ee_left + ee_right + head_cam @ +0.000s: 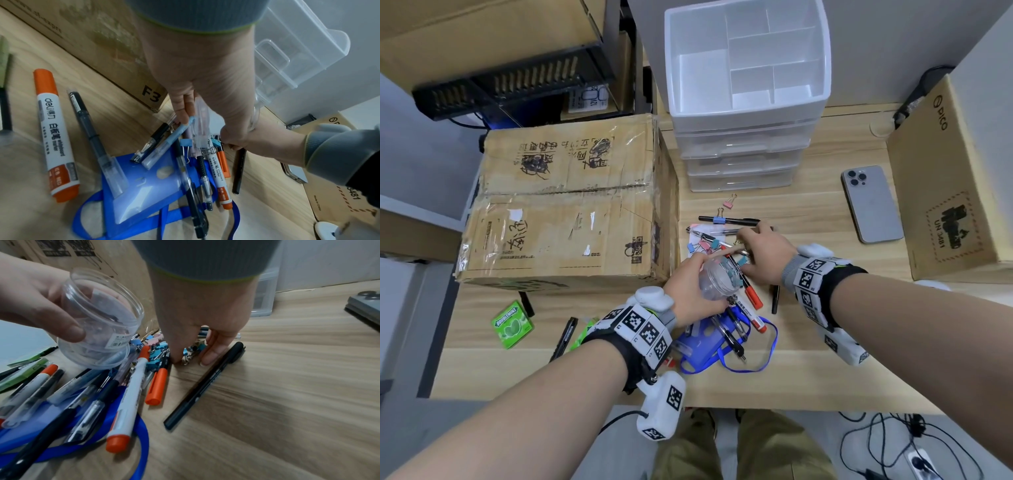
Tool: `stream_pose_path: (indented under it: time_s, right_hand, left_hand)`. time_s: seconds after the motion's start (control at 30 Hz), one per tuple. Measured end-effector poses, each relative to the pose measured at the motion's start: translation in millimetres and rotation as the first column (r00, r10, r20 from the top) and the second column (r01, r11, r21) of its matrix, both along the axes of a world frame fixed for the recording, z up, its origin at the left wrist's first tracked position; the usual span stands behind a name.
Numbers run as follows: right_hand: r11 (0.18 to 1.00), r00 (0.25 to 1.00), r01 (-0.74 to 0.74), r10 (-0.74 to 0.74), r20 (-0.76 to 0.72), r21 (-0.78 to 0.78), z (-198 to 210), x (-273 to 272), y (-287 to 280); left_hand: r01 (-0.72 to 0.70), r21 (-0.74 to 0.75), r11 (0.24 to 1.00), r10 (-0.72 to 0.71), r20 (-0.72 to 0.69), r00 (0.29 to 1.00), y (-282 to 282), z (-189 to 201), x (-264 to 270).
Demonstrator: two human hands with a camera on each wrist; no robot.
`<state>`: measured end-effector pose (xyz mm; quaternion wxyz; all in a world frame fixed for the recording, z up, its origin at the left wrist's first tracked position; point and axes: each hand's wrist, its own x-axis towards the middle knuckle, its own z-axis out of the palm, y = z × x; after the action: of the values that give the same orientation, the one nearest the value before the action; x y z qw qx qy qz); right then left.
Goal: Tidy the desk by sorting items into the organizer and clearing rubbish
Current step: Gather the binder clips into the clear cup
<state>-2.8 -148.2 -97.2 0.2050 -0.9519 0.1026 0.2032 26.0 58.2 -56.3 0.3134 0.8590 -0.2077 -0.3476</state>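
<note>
My left hand grips a clear plastic jar, tilted with its mouth toward the right hand; it holds a few binder clips. My right hand reaches down into a heap of pastel binder clips on the desk. Its thumb and fingers pinch a clip against the wood. Several pens and two red whiteboard markers lie across a blue badge holder with lanyard. The white organizer, with open top compartments and drawers below, stands at the back.
A large taped cardboard box fills the desk's left side, and another box stands at the right. A phone lies face down near it. A green gum pack and a black pen lie loose.
</note>
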Motion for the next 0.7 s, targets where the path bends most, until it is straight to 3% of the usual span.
stream_pose_path:
  time_s: [0.13, 0.37, 0.7]
  right_hand:
    - [0.998, 0.998, -0.054, 0.053, -0.02, -0.022, 0, 4, 0]
    - [0.999, 0.999, 0.039, -0.039, -0.036, -0.001, 0, 1, -5]
    - [1.0, 1.0, -0.004, 0.004, -0.013, 0.014, -4, 1, -10]
  left_hand:
    - [0.019, 0.006, 1.0, -0.019, 0.002, 1.0, -1, 0, 0]
    - [0.01, -0.003, 1.0, -0.01, -0.013, 1.0, -3, 4, 2]
    - [0.007, 0.009, 1.0, -0.007, -0.004, 1.0, -3, 2, 2]
